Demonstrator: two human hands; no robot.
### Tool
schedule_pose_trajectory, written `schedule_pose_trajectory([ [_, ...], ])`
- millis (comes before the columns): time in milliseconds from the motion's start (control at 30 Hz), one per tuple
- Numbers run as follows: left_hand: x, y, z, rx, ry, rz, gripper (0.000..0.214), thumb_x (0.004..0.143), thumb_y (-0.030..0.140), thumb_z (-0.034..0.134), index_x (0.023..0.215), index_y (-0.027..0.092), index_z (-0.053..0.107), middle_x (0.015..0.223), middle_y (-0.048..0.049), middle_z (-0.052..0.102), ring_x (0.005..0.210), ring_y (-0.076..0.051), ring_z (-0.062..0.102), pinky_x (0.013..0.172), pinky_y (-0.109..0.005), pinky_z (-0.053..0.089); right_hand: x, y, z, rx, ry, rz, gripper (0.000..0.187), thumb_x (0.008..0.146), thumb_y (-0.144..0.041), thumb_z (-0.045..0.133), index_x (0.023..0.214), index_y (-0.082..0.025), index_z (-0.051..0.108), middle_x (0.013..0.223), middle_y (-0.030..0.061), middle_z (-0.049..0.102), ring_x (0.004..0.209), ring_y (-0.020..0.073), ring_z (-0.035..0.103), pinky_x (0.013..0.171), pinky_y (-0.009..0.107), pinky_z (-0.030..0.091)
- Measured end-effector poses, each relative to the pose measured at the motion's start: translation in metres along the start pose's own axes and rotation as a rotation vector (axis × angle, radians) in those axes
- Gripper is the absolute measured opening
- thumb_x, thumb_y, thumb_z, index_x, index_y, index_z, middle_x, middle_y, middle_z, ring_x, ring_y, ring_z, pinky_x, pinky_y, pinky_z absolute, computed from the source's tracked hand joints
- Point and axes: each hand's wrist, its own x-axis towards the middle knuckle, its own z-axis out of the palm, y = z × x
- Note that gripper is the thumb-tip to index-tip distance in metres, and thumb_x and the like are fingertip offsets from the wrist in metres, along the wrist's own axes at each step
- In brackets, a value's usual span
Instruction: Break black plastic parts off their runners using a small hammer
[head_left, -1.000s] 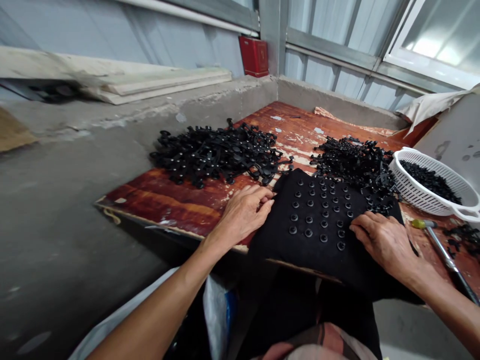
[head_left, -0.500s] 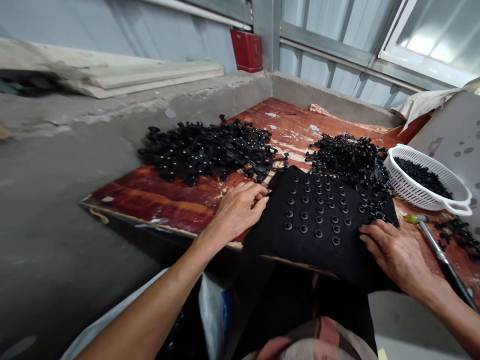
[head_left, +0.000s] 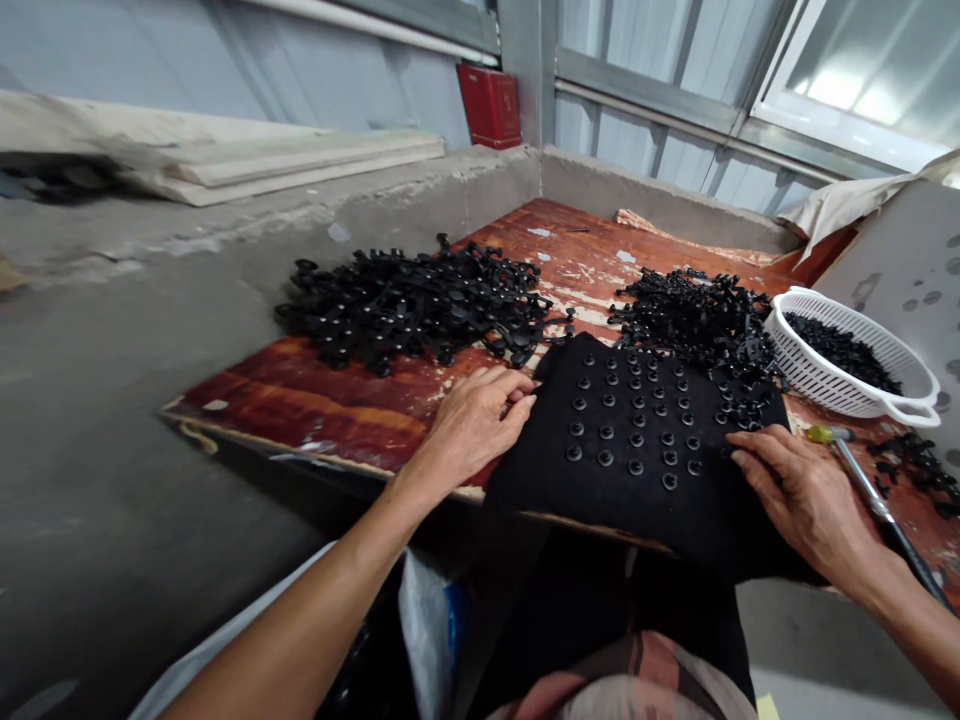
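Note:
A black cloth point(head_left: 637, 500) lies over the front edge of a worn red wooden board point(head_left: 337, 410). Rows of small black round plastic pieces point(head_left: 637, 420) stand on it. My left hand point(head_left: 476, 425) rests at the cloth's left edge, fingers curled together and touching the fabric. My right hand point(head_left: 806, 500) lies flat on the cloth's right side, fingers stretched toward the nearest pieces. Neither hand visibly holds a piece.
Two heaps of black plastic sprues lie behind the cloth, one at the left point(head_left: 420, 305) and one at the right point(head_left: 694, 315). A white basket point(head_left: 817, 385) of small black parts stands at the right. A screwdriver point(head_left: 874, 495) lies beside my right hand. A red box point(head_left: 489, 105) sits on the concrete ledge.
My right hand slid a little right and forward along the cloth's right side. My left hand stayed at the cloth's left edge. The camera shifted slightly.

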Motion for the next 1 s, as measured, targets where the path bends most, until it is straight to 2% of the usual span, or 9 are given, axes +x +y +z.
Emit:
schedule_pose_trajectory([
  [167,0.0,0.0,0.0,0.005,-0.005,-0.001,0.022,0.087,0.029,0.047,0.092,0.018,0.065,0.087,-0.0059,0.067,0.083,-0.021,0.061,0.078,-0.033,0.047,-0.006,0.002,0.007,-0.042,-0.038,-0.007,0.026,0.098,-0.023,0.042,0.102,-0.017,0.067,0.085,0.0052,0.067,0.065,0.0203,0.061,0.058,0.033,0.039],
  [333,0.0,0.002,-0.001,0.005,-0.008,-0.001,0.022,0.087,0.029,0.047,0.092,0.018,0.065,0.087,-0.0062,0.068,0.083,-0.021,0.061,0.078,-0.034,0.047,-0.014,-0.009,0.006,0.025,-0.047,-0.027,0.025,0.098,-0.018,0.04,0.102,-0.019,0.065,0.087,0.0043,0.067,0.074,0.0195,0.062,0.063,0.032,0.039],
  [500,0.0,0.002,-0.002,-0.002,-0.008,-0.001,0.022,0.087,0.03,0.046,0.092,0.018,0.065,0.087,-0.0062,0.067,0.083,-0.021,0.061,0.078,-0.034,0.048,-0.019,-0.026,-0.002,0.085,-0.071,-0.087,0.023,0.098,-0.017,0.041,0.101,-0.021,0.064,0.087,0.0027,0.066,0.074,0.0189,0.06,0.063,0.032,0.036],
  [700,0.0,0.001,-0.002,-0.003,-0.016,-0.014,0.025,0.087,0.031,0.046,0.094,0.016,0.065,0.089,-0.0078,0.068,0.084,-0.023,0.062,0.079,-0.035,0.048,-0.016,-0.042,0.002,0.096,-0.017,-0.108,0.022,0.1,-0.019,0.041,0.1,-0.021,0.062,0.083,0.0018,0.064,0.07,0.0185,0.057,0.062,0.033,0.033],
  [800,0.0,0.001,-0.001,-0.005,-0.01,-0.004,0.026,0.087,0.031,0.045,0.094,0.016,0.065,0.088,-0.0077,0.068,0.084,-0.023,0.062,0.08,-0.036,0.048,-0.018,-0.04,0.001,0.093,0.008,-0.077,0.019,0.1,-0.021,0.042,0.109,-0.019,0.059,0.09,0.0042,0.065,0.076,0.0184,0.059,0.065,0.032,0.037],
  [900,0.0,0.0,0.0,-0.006,-0.012,-0.002,0.024,0.087,0.031,0.046,0.094,0.017,0.065,0.088,-0.0072,0.068,0.083,-0.022,0.061,0.079,-0.035,0.047,-0.026,-0.029,-0.002,0.028,0.009,-0.004,0.024,0.099,-0.023,0.045,0.121,-0.016,0.054,0.103,0.0097,0.063,0.087,0.0223,0.06,0.071,0.034,0.042],
  [1000,-0.001,0.0,-0.001,-0.006,-0.013,-0.011,0.023,0.087,0.03,0.047,0.094,0.018,0.065,0.089,-0.0074,0.067,0.084,-0.022,0.061,0.079,-0.035,0.047,-0.035,-0.015,0.0,-0.073,-0.042,0.029,0.022,0.099,-0.024,0.043,0.115,-0.018,0.057,0.098,0.009,0.063,0.085,0.0244,0.062,0.071,0.036,0.045],
])
